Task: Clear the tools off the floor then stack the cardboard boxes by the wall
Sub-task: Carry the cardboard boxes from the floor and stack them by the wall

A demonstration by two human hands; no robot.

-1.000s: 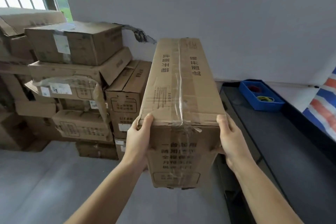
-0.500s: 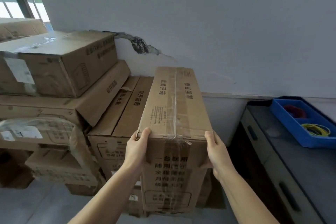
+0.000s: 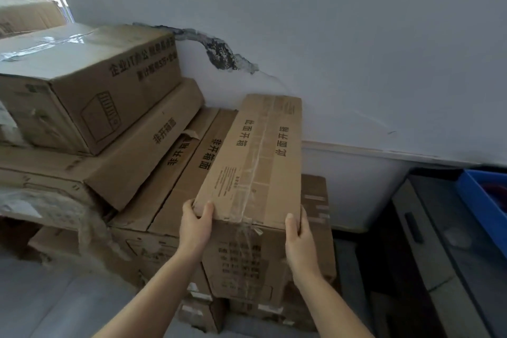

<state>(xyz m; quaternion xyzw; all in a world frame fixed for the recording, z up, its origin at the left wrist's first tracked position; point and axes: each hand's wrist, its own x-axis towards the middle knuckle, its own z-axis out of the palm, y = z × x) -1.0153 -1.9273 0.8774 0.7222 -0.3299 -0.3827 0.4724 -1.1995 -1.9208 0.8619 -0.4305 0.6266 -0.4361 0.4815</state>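
Against the wall (image 3: pixel 356 35), a long cardboard box (image 3: pixel 255 162) sits gripped at its near end.
Left hand (image 3: pixel 196 228) and right hand (image 3: pixel 297 239) clasp its near corners, beside the stacked boxes (image 3: pixel 90 96) on the left.

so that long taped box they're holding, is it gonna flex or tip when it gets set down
The long taped box probably stays stiff: its edges look straight though only its near end is gripped, by the left hand and the right hand. It looks tall and narrow, so it may tip sideways if left unsupported. The glossy tape strip could be a little slippery.
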